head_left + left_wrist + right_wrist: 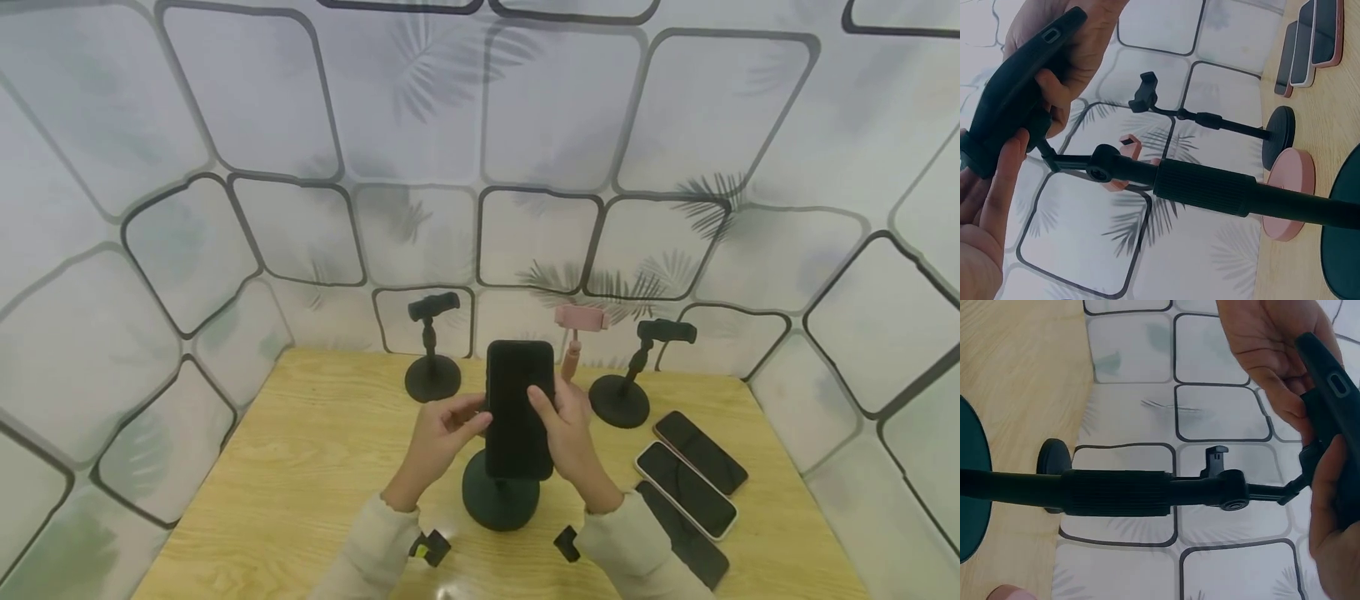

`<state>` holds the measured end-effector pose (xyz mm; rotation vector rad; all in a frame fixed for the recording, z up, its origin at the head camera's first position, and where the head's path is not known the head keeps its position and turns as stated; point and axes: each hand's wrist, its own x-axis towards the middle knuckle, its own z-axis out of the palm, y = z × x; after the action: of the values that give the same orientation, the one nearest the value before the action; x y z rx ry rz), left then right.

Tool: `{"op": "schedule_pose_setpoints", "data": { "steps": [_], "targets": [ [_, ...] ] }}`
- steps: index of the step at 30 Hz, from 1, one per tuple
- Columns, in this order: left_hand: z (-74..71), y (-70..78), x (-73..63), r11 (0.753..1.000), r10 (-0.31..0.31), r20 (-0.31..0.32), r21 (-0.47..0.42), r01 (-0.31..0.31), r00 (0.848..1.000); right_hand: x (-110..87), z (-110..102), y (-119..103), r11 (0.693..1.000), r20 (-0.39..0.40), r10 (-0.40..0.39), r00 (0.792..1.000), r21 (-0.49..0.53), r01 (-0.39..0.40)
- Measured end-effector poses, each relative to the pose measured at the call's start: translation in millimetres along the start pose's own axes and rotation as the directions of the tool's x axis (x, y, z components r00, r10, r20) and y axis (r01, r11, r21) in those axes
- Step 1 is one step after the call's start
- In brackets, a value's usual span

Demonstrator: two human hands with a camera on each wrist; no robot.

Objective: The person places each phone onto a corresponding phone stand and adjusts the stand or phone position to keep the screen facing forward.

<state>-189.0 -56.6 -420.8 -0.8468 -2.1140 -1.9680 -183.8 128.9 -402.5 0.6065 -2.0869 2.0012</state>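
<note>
A black phone (520, 408) stands upright, screen toward me, at the head of a dark green phone stand (501, 500). My right hand (566, 425) grips the phone's right side, thumb over the screen and fingers behind. On the opposite side, my left hand (444, 437) holds the stand's clamp at the phone's left edge, thumb and fingertips close together. From below, the left wrist view shows the clamp (1038, 122) behind the phone and a left finger along it. The stand's ribbed pole (1116, 492) and jointed arm lead up to the clamp.
Behind stand a black phone stand (432, 377), a pink one (581, 318) and another black one (619, 402). At right lie a dark phone (701, 452), a white-edged phone (686, 489) and another dark phone (684, 533), overlapping. Patterned cloth (420, 233) surrounds the wooden table (300, 475).
</note>
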Motion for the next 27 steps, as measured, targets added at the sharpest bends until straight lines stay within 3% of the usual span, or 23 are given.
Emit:
{"op": "schedule_pose_setpoints", "data": {
  "steps": [8, 20, 27],
  "targets": [
    [-6.5, 0.2, -1.4, 0.999, 0.026, 0.059, 0.026, -0.028, 0.998, -3.4, 1.5, 7.6, 0.987, 0.035, -0.155, 0.987, -0.035, 0.156],
    [-7.1, -5.3, -2.4, 0.999, 0.038, 0.057, -0.022, -0.037, 0.998, -1.9, 2.6, 12.3, 0.975, 0.026, -0.212, 0.977, -0.055, 0.213],
    [9.0, -21.4, -13.1, 0.986, 0.074, -0.013, -0.148, -0.075, 0.997, -3.7, -1.6, 12.1, 0.986, -0.003, -0.14, 0.99, -0.091, 0.139]
  ]
}}
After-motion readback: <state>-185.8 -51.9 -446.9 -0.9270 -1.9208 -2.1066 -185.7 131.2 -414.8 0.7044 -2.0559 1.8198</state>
